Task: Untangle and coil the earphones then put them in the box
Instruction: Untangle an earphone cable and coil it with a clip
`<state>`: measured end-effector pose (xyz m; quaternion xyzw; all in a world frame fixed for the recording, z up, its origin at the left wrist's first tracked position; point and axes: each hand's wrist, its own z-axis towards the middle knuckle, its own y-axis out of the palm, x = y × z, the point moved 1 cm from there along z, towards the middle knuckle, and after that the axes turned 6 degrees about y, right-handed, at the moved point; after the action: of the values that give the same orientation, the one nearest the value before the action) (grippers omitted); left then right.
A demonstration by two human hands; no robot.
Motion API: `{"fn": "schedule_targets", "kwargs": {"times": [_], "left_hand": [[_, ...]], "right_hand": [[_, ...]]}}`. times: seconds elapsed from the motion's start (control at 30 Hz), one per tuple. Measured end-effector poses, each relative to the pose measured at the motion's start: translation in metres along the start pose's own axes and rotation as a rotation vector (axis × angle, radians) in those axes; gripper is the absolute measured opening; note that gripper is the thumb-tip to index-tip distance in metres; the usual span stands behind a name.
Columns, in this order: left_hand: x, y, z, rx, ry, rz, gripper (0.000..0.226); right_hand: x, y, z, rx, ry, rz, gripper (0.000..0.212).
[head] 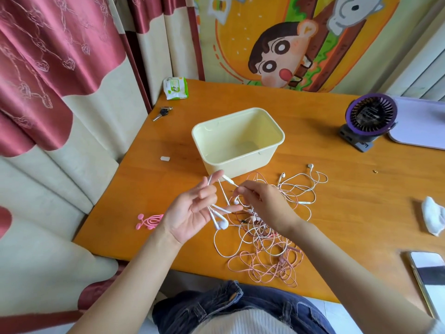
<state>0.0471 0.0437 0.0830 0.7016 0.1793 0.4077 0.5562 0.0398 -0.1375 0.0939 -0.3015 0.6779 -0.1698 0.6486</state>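
Head view showed the left hand (190, 213) palm-up, fingers spread under thin white earphones (221, 224), the right hand (265, 203) pinching their glossy cord.

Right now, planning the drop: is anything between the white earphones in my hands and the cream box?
Nothing visible does: the cream box stands open just behind the white earphones, no lid on it.

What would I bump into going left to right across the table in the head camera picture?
pink cord winder → cream box → purple fan → crumpled white tissue
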Motion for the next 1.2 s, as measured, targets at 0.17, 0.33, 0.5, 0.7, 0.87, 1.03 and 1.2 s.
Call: {"fn": "schedule_targets", "kwargs": {"times": [0.17, 0.33, 0.5, 0.7, 0.87, 1.03, 1.2], "left_hand": [[0.005, 0.007, -0.001, 0.083, 0.182, -0.018, 0.036], [0.006, 0.016, 0.002, 0.273, 0.342, -0.027, 0.055], [0.004, 0.031, 0.003, 0.424, 0.351, 0.504, 0.031], [-0.002, 0.017, -0.006, 0.506, 0.350, 1.261, 0.021], [-0.015, 0.014, -0.015, 0.386, 0.094, 1.274, 0.024], [-0.021, 0.017, -0.016, 0.312, 0.010, 0.893, 0.034], [-0.008, 0.026, -0.012, 0.163, 0.083, 0.265, 0.018]], "right_hand": [[-0.011, 0.015, -0.009, -0.030, -0.067, -0.005, 0.034], [-0.010, 0.021, -0.013, -0.050, -0.071, -0.014, 0.022], [-0.008, 0.014, -0.016, -0.131, -0.028, 0.040, 0.025], [-0.015, 0.007, -0.024, -0.314, -0.007, 0.117, 0.022], [-0.021, -0.012, -0.016, -0.262, -0.085, -0.053, 0.023], [-0.013, -0.026, -0.002, -0.128, -0.084, -0.073, 0.016], [-0.002, -0.016, 0.002, -0.078, -0.062, -0.085, 0.017]]}}
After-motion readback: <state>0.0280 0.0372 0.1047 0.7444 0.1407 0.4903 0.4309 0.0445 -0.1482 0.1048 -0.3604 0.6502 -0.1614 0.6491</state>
